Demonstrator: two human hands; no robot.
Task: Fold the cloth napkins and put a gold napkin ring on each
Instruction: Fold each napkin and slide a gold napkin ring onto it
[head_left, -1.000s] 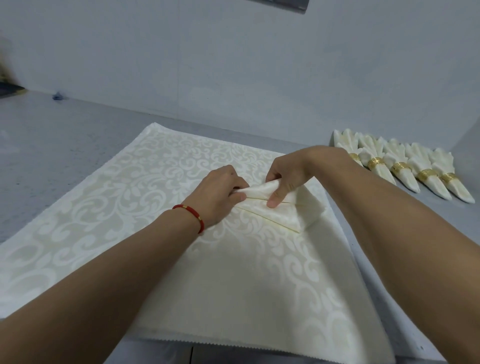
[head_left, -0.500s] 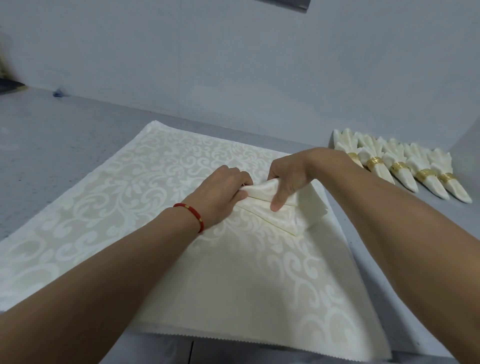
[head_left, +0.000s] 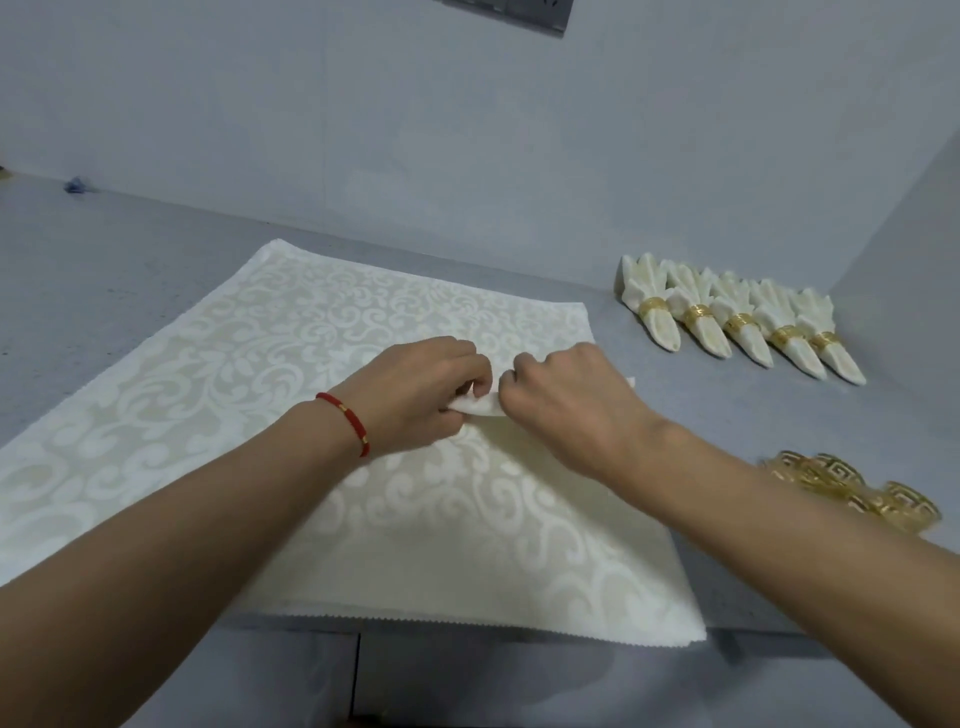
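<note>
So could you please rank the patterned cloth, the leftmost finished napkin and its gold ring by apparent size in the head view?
1. Patterned cloth
2. Leftmost finished napkin
3. Its gold ring

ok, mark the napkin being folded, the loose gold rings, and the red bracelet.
napkin being folded (head_left: 480, 406), head view, strip between the hands
loose gold rings (head_left: 852, 491), head view, middle of the pile
red bracelet (head_left: 347, 415), head view, band on wrist

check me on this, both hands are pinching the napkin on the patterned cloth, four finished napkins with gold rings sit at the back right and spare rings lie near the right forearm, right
Not quite: the head view shows five finished napkins at the back right, not four, each with a gold ring. The rest holds: the left hand and right hand pinch the napkin on the patterned cloth, and spare rings lie near the right forearm.
</note>
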